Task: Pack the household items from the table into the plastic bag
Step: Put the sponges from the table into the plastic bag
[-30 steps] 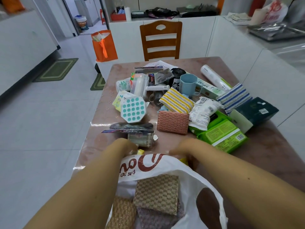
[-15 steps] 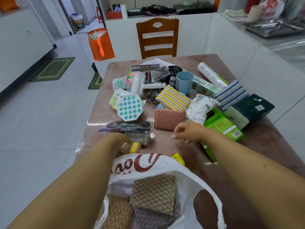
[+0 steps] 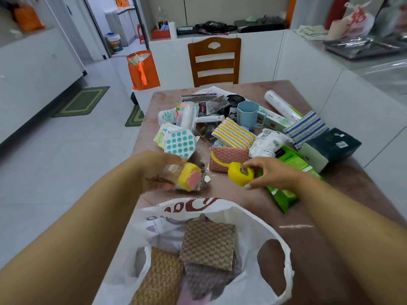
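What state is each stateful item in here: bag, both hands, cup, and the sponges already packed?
plastic bag: mouth open, on the near table edge.
left hand: closed on a yellow-ended item, lifted, blurred.
right hand: fingers pinching a yellow holder.
blue cup: upright, among the pile.
scouring pads: inside the bag, lying flat, overlapping.
pink pad: not yet packed, on the table.

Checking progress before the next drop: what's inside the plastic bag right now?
The plastic bag holds three textured scouring pads: a beige one on top, a tan one lower left, a purplish one beneath. Anything under them is covered.
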Tool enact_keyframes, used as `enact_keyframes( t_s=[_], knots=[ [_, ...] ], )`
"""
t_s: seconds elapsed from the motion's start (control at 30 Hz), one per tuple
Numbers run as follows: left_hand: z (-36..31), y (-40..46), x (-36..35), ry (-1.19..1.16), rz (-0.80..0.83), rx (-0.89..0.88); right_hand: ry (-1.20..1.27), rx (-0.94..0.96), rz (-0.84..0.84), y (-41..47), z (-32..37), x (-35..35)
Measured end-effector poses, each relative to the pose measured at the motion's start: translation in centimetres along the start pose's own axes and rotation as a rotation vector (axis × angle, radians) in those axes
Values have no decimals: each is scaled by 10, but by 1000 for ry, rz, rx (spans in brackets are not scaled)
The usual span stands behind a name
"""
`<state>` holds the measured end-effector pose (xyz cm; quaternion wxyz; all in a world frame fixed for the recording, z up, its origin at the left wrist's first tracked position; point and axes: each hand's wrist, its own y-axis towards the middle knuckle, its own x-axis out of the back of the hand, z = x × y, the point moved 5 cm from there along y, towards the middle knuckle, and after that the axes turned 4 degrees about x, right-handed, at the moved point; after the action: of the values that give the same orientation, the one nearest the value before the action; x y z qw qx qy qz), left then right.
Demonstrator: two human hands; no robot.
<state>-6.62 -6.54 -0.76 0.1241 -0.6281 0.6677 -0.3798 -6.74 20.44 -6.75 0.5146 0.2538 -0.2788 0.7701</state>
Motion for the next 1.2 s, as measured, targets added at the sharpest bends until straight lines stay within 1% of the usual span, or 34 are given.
enact_keyframes(
  t_s=[0.03, 0.07, 0.1, 0.17, 0.2, 0.23, 0.3, 0.33, 0.4, 0.47, 0.53, 0.6, 0.63, 0.67, 0.73, 0.77, 0.8, 0.83, 0.87, 0.9, 0.93, 0.97, 1.0, 1.03, 1.1, 1.17, 1.2],
  knots=[
    [1, -17, 3, 86, 11, -42, -18, 36, -7, -13, 25, 15],
    [6, -34, 5, 212, 37, -89, -75, 89, 30, -29, 54, 24],
    [13, -51, 5, 352, 76, -123, -180, 136, 112, -46, 80, 25],
    [39, -72, -1, 650, 152, -105, -478, 181, 308, -74, 115, 1],
    [53, -73, -4, 782, 163, -72, -603, 181, 366, -80, 121, -22],
    [65, -70, -8, 881, 159, -42, -671, 162, 399, -81, 122, -49],
    [80, -54, -14, 990, 132, -47, -661, 68, 433, -71, 112, -96],
    [82, -47, -16, 1036, 115, -70, -648, 39, 420, -60, 104, -111],
    [81, -38, -11, 1154, 72, -110, -634, 22, 357, -42, 92, -120],
    [76, -34, -4, 1222, 47, -150, -625, 5, 308, -38, 91, -110],
    [66, -32, 3, 1108, 89, -138, -557, 14, 244, -39, 101, -88],
    [43, -36, 6, 891, 114, -151, -370, 15, 128, -37, 114, -57],
    [28, -36, 7, 808, 82, -172, -278, -8, 70, -29, 113, -40],
    [12, -32, 9, 763, 13, -217, -233, -32, -1, -17, 109, -23],
    [-14, -15, 12, 755, -155, -312, -276, -86, -133, 16, 92, 3],
    [-22, -3, 12, 780, -222, -342, -330, -115, -154, 33, 82, 7],
    [-28, 9, 9, 808, -266, -349, -367, -138, -132, 49, 74, 6],
    [-28, 23, 5, 830, -274, -318, -369, -157, -77, 66, 63, 0],
    [-25, 34, 1, 825, -254, -247, -330, -177, -9, 80, 55, -12],
    [-19, 48, -3, 770, -235, -153, -232, -213, 60, 91, 45, -26],
    [-10, 59, -6, 680, -207, -44, -50, -299, 118, 96, 38, -41],
    [0, 69, -9, 529, -181, 69, 168, -414, 156, 100, 29, -56],
    [10, 74, -11, 341, -166, 182, 363, -532, 176, 101, 23, -70],
    [17, 77, -15, 162, -157, 252, 514, -617, 187, 103, 19, -82],
    [20, 81, -25, -57, -122, 260, 662, -669, 194, 111, 17, -99],
    [21, 80, -32, -161, -112, 252, 738, -655, 177, 118, 20, -108],
    [21, 81, -34, -175, -104, 247, 739, -644, 161, 120, 20, -109]
  ],
)
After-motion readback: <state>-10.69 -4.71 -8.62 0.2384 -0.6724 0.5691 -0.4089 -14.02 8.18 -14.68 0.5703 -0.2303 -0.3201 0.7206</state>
